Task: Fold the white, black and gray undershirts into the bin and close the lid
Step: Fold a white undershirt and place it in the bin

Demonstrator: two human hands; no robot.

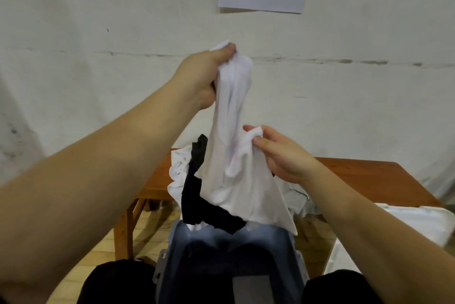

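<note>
While hands lift white undershirt [234, 156] — black undershirt [197, 195] drapes bin [172, 254].

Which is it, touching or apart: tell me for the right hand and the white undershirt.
Touching. The head view shows the right hand pinching a fold of the white undershirt.

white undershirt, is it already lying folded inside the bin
No, the white undershirt hangs unfolded in the air, gripped by the left hand up high and the right hand lower, above the bin.

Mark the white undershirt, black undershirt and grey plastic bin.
White cotton undershirt [234, 111], head view: bunched middle.
Black fabric undershirt [193, 193], head view: hanging fold.
Grey plastic bin [231, 266], head view: inner wall.
</note>
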